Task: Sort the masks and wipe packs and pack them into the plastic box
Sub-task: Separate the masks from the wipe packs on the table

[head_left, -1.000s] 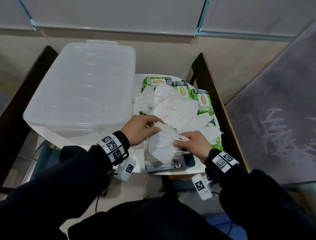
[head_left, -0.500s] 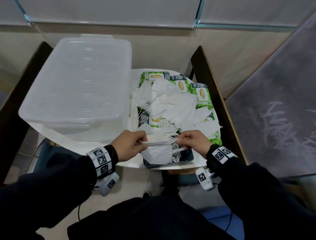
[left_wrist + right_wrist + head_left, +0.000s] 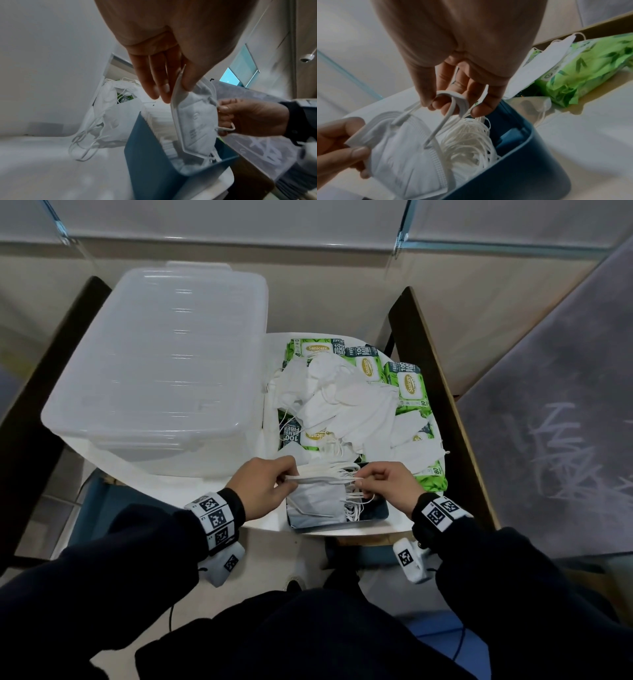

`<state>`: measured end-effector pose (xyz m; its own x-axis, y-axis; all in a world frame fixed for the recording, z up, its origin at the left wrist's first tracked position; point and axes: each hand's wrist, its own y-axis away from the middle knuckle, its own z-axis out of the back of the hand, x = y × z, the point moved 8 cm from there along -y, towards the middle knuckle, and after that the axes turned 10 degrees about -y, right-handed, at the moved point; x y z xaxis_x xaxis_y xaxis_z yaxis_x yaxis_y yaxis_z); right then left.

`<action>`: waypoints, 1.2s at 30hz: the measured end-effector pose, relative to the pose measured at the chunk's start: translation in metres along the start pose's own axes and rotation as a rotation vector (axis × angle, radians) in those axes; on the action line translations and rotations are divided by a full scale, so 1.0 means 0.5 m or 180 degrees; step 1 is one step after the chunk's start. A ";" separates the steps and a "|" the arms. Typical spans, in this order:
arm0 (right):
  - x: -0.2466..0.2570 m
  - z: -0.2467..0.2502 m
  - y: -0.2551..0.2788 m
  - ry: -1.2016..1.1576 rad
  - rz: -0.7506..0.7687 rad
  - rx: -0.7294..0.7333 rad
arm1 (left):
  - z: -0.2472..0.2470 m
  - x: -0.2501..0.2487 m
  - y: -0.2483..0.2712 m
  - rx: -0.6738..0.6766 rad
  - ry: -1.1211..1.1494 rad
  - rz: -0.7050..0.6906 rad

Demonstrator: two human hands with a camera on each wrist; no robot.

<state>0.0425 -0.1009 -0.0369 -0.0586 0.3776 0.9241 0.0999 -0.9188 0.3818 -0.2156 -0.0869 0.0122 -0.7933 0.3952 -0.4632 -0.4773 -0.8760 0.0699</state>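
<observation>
White tabletop (image 3: 270, 518): left hand (image 3: 262, 486) and right hand (image 3: 388, 486) pinch a folded mask (image 3: 193, 120) over blue bin (image 3: 513, 169) at 6 o'clock.

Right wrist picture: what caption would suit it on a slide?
Right hand pinches the ear loop while left hand holds a folded white mask over the blue bin.

White masks (image 3: 346, 402); green leaf-print wipe packs (image 3: 409, 385) with yellow oval logos; dark blue bin (image 3: 513, 169); clear plastic box (image 3: 161, 364); white desk (image 3: 263, 518); black sleeves (image 3: 137, 542).
</observation>
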 end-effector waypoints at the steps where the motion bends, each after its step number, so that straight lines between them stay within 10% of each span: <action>1: 0.001 -0.002 -0.001 0.0034 0.0015 0.0029 | -0.007 0.001 0.003 0.0058 -0.0034 -0.0012; 20: -0.062 -0.021 -0.010 0.1288 -0.0576 0.0591 | -0.152 -0.038 0.001 0.1267 -0.1586 -0.0435; 31: -0.053 -0.036 -0.040 0.1942 -0.0495 0.0234 | -0.153 -0.057 -0.018 0.1220 -0.1740 -0.0437; 36: -0.075 -0.007 -0.056 0.0874 -0.0708 -0.0557 | -0.169 -0.060 -0.012 0.1388 -0.1751 -0.0379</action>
<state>0.0382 -0.0896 -0.0824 -0.3256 0.5468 0.7714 -0.1148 -0.8326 0.5418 -0.1569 -0.1168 -0.0489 -0.7473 0.6644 0.0156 -0.5892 -0.6732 0.4468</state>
